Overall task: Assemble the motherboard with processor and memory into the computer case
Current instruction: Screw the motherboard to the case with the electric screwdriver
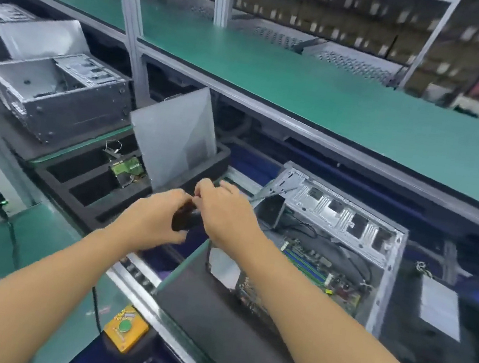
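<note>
Left of the open case (392, 237), motherboard (309, 264) lying inside, the left hand (160, 219) curls its fingers round a small dark object (186, 220) while the right hand (224, 210) pinches its top, seemingly readying it.

Legible text: none. Motion blur and distance leave every marking unreadable.

- Computer case (349, 211), landmark: bare metal, no readable lettering.
- Motherboard (321, 272), inside the case: printing too small to make out.
- Yellow button box (125, 332), below and left of the case: a small strip with red marks above the green button, characters not resolvable.
- White panel (439, 307), just right of the case: shows blank.
- Cartons (321, 12), far behind the case: pale labels, blurred.
</note>
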The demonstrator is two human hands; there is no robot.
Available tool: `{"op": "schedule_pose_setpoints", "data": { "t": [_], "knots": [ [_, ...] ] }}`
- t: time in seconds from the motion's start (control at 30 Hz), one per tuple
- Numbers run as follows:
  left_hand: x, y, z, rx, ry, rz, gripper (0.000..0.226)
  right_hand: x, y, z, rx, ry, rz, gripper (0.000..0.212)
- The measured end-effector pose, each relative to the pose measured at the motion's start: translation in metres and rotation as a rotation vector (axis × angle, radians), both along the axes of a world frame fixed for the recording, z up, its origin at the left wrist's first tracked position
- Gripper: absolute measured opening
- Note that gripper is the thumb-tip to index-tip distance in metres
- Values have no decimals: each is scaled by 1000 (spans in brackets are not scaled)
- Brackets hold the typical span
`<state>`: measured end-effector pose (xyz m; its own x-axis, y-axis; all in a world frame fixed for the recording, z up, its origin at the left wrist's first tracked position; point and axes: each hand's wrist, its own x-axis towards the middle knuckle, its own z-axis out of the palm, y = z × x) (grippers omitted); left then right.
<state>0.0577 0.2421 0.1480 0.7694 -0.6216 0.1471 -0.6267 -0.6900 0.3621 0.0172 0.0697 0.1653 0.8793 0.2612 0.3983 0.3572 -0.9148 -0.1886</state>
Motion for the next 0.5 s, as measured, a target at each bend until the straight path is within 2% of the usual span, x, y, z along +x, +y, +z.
{"op": "schedule_pose_setpoints", "data": {
  "t": [0.13, 0.2, 0.23, 0.33, 0.37, 0.43, 0.5],
  "knots": [
    [2, -47, 44, 69, -123, -103, 45, -15, -39, 18, -141, 5, -215, 26],
    [5, -66, 64, 98, -224, -159, 49, -19, -55, 31, -127, 4, -276, 36],
    [7, -75, 74, 104, -279, -180, 52, -20, -63, 37, -99, -11, -309, 34],
    [11, -101, 93, 58, -576, -256, 62, -22, -88, 48, 110, -119, -435, 11],
    [11, -109, 92, 25, -681, -234, 61, -24, -97, 49, 204, -133, -496, 13],
    [-1, -122, 78, -99, -853, -70, 46, -28, -111, 46, 382, -118, -613, 19],
    [-21, -135, 52, -298, -936, 56, 20, -32, -118, 41, 550, -96, -725, 20]
  ]
}}
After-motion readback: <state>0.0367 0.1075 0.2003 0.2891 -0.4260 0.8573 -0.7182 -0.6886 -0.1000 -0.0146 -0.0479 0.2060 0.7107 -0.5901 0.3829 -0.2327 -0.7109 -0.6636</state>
